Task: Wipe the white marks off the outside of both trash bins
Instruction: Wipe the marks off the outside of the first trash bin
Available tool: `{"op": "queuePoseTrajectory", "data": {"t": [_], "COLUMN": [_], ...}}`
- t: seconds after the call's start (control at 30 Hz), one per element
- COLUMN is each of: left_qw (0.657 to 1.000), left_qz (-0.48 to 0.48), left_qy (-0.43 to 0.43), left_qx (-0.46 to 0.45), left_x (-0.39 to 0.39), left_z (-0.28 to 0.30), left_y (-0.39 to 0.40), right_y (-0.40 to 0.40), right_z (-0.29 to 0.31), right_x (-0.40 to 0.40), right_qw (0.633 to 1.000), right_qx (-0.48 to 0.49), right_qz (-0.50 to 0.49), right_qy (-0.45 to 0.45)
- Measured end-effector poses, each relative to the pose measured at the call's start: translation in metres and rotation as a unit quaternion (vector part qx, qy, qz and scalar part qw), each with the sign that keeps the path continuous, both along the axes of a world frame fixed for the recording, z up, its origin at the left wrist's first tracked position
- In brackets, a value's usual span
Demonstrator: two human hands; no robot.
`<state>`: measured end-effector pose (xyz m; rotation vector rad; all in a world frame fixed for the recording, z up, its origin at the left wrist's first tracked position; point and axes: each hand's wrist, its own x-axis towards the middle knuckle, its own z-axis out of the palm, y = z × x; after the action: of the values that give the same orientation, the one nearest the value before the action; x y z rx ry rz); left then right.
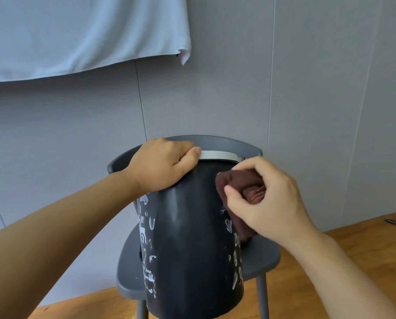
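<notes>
Currently: trash bin on grey chair seat | left hand curled over bin's top rim, gripping | right hand pinching brown cloth against bin's upper right side | white marks on both flanks

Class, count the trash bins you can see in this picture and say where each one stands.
1: a dark round plastic trash bin with white marks stands on the grey plastic chair, against its backrest. The task names two bins; the other is out of view.
</notes>
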<state>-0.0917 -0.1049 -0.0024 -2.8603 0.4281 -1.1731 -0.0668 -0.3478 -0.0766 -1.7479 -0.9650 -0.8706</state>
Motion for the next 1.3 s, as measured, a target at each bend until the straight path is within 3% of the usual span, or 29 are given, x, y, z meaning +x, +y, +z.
{"op": "queuePoseTrajectory", "data": {"t": [0.1,0.2,0.47,0.6,0.77,0.83,0.93,1.07,1.13,1.23,1.27,1.3], "left_qw": [1.000,1.000,0.999,1.000,1.000,1.000,0.999,0.999,0.999,0.998,0.998,0.998], "left_qz": [-0.001,-0.009,-0.015,-0.010,-0.007,0.001,0.014,0.017,0.023,0.027,0.025,0.023], "left_qy": [0.009,0.007,0.011,0.011,0.013,0.013,0.020,0.026,0.028,0.028,0.028,0.028], "left_qx": [0.000,0.005,-0.041,-0.025,-0.013,-0.016,-0.029,-0.036,-0.040,-0.040,-0.041,-0.041], "left_x": [0.003,0.003,-0.005,-0.005,-0.003,-0.002,-0.001,0.001,0.002,0.003,0.003,0.003], "left_z": [0.002,0.001,-0.003,-0.001,0.001,0.002,0.003,0.004,0.004,0.004,0.004,0.004], "left_y": [-0.001,-0.001,0.012,0.007,-0.001,0.000,0.003,0.003,0.003,0.003,0.003,0.003], "right_y": [0.021,0.040,0.022,0.028,0.045,0.041,0.030,0.020,0.016,0.006,0.002,0.000], "right_z": [-0.011,-0.027,-0.024,-0.024,-0.030,-0.028,-0.021,-0.010,-0.004,0.007,0.011,0.013], "right_x": [-0.018,-0.024,0.007,0.000,-0.011,-0.004,0.002,0.003,0.003,0.002,-0.001,-0.002], "right_qw": [0.989,0.971,0.998,0.996,0.971,0.983,0.999,0.977,0.938,0.816,0.782,0.772], "right_qx": [-0.108,-0.181,-0.009,0.009,-0.128,-0.104,-0.008,0.087,0.136,0.185,0.189,0.185], "right_qz": [0.045,0.007,-0.060,-0.036,-0.049,-0.068,-0.035,-0.015,0.018,0.149,0.189,0.209], "right_qy": [-0.087,-0.154,-0.012,-0.086,-0.195,-0.137,0.023,0.196,0.320,0.527,0.563,0.572]}}
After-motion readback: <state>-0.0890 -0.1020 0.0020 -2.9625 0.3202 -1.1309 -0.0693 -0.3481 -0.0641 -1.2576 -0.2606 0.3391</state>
